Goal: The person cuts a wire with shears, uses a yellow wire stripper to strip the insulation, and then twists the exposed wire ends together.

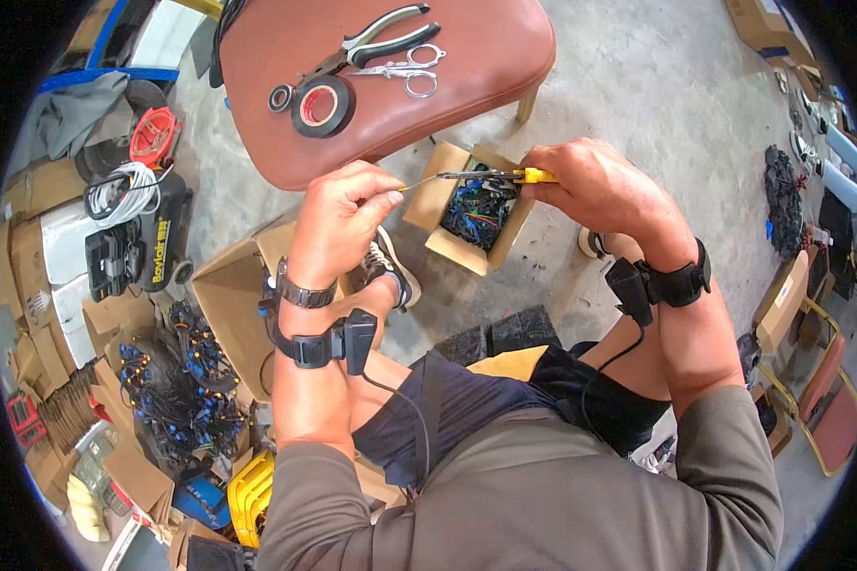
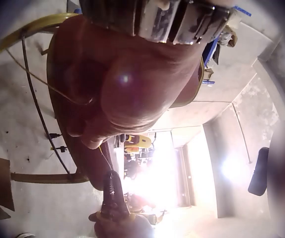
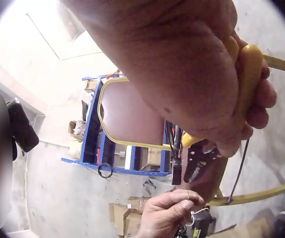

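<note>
Concrete floor (image 1: 628,86), pliers (image 1: 531,176) in right grip (image 1: 605,188)

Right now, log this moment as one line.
left grip: pinches wire | right grip: holds yellow-handled tool | wire: runs to tool's tip | cardboard box: below, holding cables

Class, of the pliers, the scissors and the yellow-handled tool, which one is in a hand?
The yellow-handled tool: the right hand grips it, while the pliers and scissors both lie on the seat.
</note>
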A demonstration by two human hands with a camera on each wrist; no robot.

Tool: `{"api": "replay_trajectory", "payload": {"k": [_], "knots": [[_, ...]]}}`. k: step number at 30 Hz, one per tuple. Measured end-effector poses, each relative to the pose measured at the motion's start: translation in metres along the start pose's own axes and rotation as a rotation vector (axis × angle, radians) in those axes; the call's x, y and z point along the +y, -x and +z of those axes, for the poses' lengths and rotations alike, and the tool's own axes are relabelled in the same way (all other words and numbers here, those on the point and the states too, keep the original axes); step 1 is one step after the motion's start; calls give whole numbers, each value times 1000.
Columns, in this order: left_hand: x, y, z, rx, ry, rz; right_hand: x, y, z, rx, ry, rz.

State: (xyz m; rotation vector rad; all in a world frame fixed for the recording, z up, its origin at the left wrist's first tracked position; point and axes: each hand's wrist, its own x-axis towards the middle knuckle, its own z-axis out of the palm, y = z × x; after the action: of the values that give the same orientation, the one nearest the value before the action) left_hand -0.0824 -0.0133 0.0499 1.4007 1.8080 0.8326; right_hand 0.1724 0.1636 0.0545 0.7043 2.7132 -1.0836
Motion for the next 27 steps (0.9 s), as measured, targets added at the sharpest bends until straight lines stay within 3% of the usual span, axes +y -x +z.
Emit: {"api": "replay_trajectory", "payload": {"k": [13,25,27], "knots": [[-11,-6,22,42,-92,-59,7,3,6,45,101,-39],[-8,-14,56,107,138,-271,7,16,-7,-28,150,15],[-14,-16,61,177,127,-194,13,19,-6,-26,170,10]]}}
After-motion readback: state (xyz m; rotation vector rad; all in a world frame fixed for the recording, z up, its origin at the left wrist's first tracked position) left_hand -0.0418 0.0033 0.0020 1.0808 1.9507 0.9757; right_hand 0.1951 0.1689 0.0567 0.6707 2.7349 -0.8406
